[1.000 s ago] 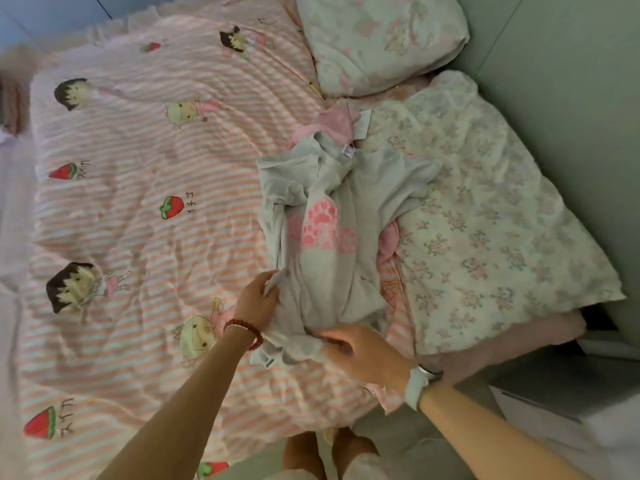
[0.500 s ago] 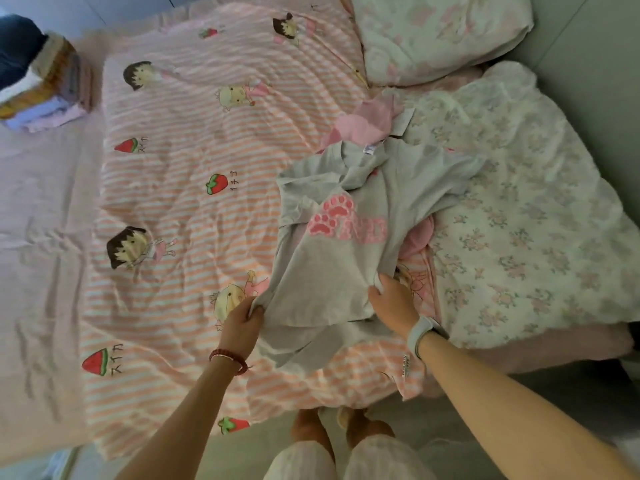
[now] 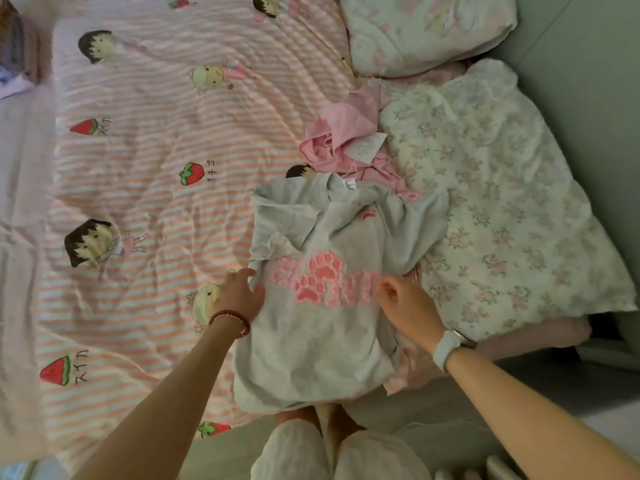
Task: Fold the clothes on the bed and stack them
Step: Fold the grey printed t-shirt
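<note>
A grey shirt with pink paw prints lies front up near the bed's front edge, its hem hanging toward me and its sleeves and collar still rumpled. My left hand is at the shirt's left edge beside the print, pinching the fabric between thumb and fingers. At the right edge, my right hand has its fingers curled onto the cloth. A crumpled pink garment with a paper tag lies just beyond the shirt's collar.
A striped cartoon-print sheet covers the bed's left and middle. A floral quilt is bunched at the right against the wall, with a pillow behind it. Folded clothes are stacked at the far left corner.
The grey shirt has been pulled toward me and spread flatter, with the paw print now showing fully. Both hands have moved up from the hem to the shirt's sides.
</note>
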A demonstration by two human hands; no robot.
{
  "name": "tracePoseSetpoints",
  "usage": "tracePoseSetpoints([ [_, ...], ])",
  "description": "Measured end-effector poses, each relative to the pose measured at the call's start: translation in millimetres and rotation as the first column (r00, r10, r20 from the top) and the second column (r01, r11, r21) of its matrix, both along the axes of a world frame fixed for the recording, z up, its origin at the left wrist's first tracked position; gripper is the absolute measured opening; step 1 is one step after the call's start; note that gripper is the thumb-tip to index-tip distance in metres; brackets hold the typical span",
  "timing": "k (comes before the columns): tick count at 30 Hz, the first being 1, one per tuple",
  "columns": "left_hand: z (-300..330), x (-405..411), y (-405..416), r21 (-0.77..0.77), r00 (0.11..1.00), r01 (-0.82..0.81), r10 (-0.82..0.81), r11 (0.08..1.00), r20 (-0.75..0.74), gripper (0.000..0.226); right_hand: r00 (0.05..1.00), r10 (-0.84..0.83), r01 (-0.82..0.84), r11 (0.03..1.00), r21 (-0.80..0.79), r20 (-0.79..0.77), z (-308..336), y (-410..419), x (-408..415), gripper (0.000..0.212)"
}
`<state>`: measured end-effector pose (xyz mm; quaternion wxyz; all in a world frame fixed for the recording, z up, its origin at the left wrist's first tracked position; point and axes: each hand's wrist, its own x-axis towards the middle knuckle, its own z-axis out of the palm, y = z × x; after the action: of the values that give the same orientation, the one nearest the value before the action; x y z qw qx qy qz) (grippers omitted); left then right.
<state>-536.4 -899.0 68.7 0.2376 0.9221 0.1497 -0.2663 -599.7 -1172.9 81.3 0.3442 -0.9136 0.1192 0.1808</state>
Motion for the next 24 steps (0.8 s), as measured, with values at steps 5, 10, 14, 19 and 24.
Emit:
tracePoseSetpoints([
  [5, -0.2, 79.7, -41.1, -0.073, 0.971, 0.167, -0.151, 0.983, 0.183, 0.033, 0.991, 0.000, 0.005, 0.999, -0.039, 0.132, -3.9, -2.2, 71.8, 0.029],
  [10, -27.3, 158.5, -71.4, -0.013, 0.891, 0.401, -0.387, 0.916, 0.237, 0.039, 0.976, 0.173, -0.110, 0.914, -0.390, 0.130, -25.6, -21.3, 134.1, 0.037],
  [14, -59.8, 210.7, -92.5, 0.099, 0.807, 0.573, -0.581, 0.814, 0.104, 0.054, 0.936, 0.353, -0.326, 0.870, -0.370, 0.005, -43.6, -30.8, 182.0, 0.062],
  [19, -78.9, 238.0, -98.1, -0.018, 0.790, 0.610, -0.607, 0.792, 0.080, 0.041, 0.929, 0.362, -0.369, 0.887, -0.278, -0.078, -52.9, -31.9, 200.4, 0.054],
  [24, -47.4, 230.0, -75.2, -0.196, 0.818, 0.550, -0.478, 0.811, 0.319, 0.021, 0.929, 0.369, -0.352, 0.900, -0.258, 0.020, -30.0, -27.1, 187.1, 0.012],
])
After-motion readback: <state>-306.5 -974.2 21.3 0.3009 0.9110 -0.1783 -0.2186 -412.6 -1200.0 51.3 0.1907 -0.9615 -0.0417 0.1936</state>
